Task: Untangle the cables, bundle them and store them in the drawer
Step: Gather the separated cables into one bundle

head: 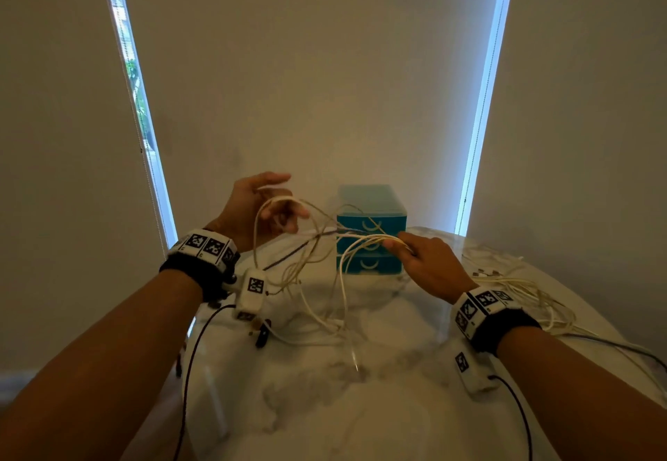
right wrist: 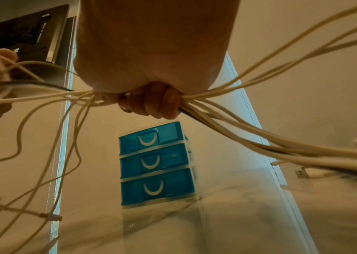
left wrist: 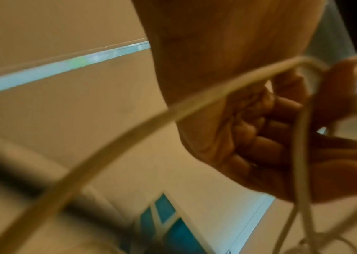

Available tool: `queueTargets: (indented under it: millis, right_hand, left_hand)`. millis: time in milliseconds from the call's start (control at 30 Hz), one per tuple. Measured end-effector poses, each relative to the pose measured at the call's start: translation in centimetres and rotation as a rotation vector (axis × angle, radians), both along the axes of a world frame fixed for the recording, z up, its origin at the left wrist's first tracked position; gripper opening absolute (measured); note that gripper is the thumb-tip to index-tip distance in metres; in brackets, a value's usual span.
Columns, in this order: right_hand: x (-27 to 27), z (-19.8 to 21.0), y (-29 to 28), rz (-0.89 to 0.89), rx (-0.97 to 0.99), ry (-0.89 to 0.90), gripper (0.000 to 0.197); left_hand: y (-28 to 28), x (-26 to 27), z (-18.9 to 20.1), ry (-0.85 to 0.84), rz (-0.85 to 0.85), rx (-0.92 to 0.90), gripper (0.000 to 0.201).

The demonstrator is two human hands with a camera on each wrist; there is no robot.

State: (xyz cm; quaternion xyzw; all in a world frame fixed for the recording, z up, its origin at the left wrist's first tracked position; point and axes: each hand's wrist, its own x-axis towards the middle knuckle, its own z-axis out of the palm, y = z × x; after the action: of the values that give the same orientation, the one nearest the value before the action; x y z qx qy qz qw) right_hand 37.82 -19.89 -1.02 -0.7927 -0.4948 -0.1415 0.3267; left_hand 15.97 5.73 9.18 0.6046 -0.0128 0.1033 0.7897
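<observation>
Cream-white cables (head: 335, 244) are running between our two hands, and both grips are holding them. Our right hand (head: 429, 265) is closing its fingers (right wrist: 151, 101) round a gathered bunch, the strands fanning out on both sides of the fist; we cannot count them exactly, but there are several, with one dark strand among them. Our left hand (head: 260, 208) is raised higher and to the left, a loop of cable (left wrist: 173, 110) hanging over its curled fingers (left wrist: 266, 137) while the forefinger is pointing out loosely.

From the hands the cables are drooping in tangled loops down onto the white marbled counter (head: 361, 370). A second heap of pale cables (head: 519, 287) is lying on the counter to our right, plugs showing among them.

Behind the hands, at the counter's far edge, one teal drawer unit (right wrist: 155, 163) is standing with three drawers, all shut, each bearing one white curved handle.
</observation>
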Motion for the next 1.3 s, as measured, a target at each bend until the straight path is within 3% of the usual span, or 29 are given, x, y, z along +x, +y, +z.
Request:
queueTargets:
  millis: [100,167,267,367,433,533,633,667,733,767,833,900,933,1000,1033,1067,1133,1200,1300]
  right_hand:
    - [0.2,0.3,0.0,-0.012,-0.021,-0.041,0.058]
    - [0.3,0.1,0.0,-0.027,-0.023,-0.043,0.06]
    - [0.3,-0.8,0.2,-0.039,-0.039,-0.029,0.058]
    - [0.0,-1.2,0.2,-0.026,-0.048,-0.013,0.059]
    - [-0.2,-1.2,0.3,-0.028,-0.055,-0.013,0.06]
    - [0.0,-1.4,0.3,-0.039,-0.057,-0.007,0.066]
    - [0.5,-1.9,0.1,-0.059,-0.061,-0.003,0.075]
    - [0.7,-2.1,0.0,-0.064,-0.067,-0.003,0.078]
    - [0.6,-2.4,-0.2,-0.069,-0.101,0.009,0.082]
    - [0.4,-2.6,-0.2,-0.066,-0.127,0.015,0.083]
    - [0.0,-2.8,-0.1,-0.061,-0.18,0.029,0.078]
    - [-0.2,-2.6,0.2,-0.055,-0.185,0.06,0.071]
    - [-0.3,-2.4,0.4,-0.051,-0.178,0.081,0.067]
    - [-0.2,-2.2,0.7,-0.053,-0.184,0.11,0.061]
    - [-0.1,-2.0,0.7,-0.062,-0.191,0.116,0.061]
    - [0.2,-2.0,0.7,-0.077,-0.189,0.119,0.062]
    - [0.6,-1.8,0.4,-0.12,-0.175,0.127,0.066]
    - [0.9,-1.6,0.2,-0.157,-0.163,0.127,0.063]
    - [0.6,-1.5,0.4,-0.174,-0.165,0.125,0.062]
  left_hand:
    - [-1.1,-0.4,0.3,0.242,-0.03,0.574,0.062]
    - [-1.8,-0.6,1.1,0.276,0.105,0.877,0.063]
    - [-0.8,-0.5,1.9,0.24,0.351,0.938,0.053]
    - [0.7,-0.5,1.0,0.158,0.42,0.844,0.051]
    - [1.3,-0.4,-0.3,0.064,0.468,0.914,0.038]
    - [1.7,0.3,-1.4,0.056,0.471,1.15,0.011]
    - [2.3,0.7,-1.4,0.184,0.467,1.626,0.016]
    - [2.6,0.9,-1.3,0.172,0.48,1.656,0.017]
    - [3.2,1.3,-1.0,0.106,0.575,1.488,0.013]
    - [3.4,1.6,-0.9,0.068,0.667,1.298,0.011]
    - [3.8,1.9,-1.0,0.016,0.78,0.654,0.018]
    - [3.3,1.5,-1.3,-0.102,0.69,0.023,0.03]
    - [3.0,1.3,-1.4,-0.167,0.631,-0.164,0.034]
    - [2.6,1.4,-1.7,-0.226,0.549,-0.269,0.039]
    - [2.4,1.6,-1.7,-0.19,0.549,-0.168,0.045]
    - [2.3,1.8,-1.6,-0.107,0.575,0.059,0.054]
    - [2.5,1.9,-1.6,0.152,0.623,0.756,0.07]
    - [2.3,1.7,-1.6,0.366,0.462,1.314,0.079]
    - [1.7,1.5,-1.7,0.597,0.195,1.585,0.075]
